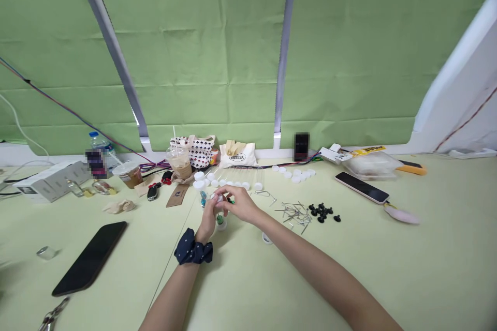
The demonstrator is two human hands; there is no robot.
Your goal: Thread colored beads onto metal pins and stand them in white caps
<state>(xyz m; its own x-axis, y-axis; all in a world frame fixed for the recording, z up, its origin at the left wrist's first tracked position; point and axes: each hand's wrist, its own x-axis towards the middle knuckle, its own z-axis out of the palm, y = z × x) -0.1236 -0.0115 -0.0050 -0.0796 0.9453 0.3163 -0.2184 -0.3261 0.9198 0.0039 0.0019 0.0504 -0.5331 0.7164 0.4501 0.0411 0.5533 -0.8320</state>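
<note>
A small clear tube (220, 220) with green contents stands upright between my hands. My left hand (207, 220) is closed around its left side. My right hand (241, 205) pinches at the white cap (218, 197) on top, fingers bent over it; they partly hide the cap and the tube's upper part. Just left stands another clear tube (203, 198) with blue contents and a white lid. Behind my hands lies a row of clear tubes (236, 175) with white ends. A white ring-like cap (266, 238) lies under my right forearm.
Right of my hands lie a heap of metal hex keys (295, 214), black knobs (321, 212) and a phone (362, 187). Loose white caps (298, 174) lie behind them. At left are a large black phone (91, 257), drink cups (179, 164) and a white box (52, 181).
</note>
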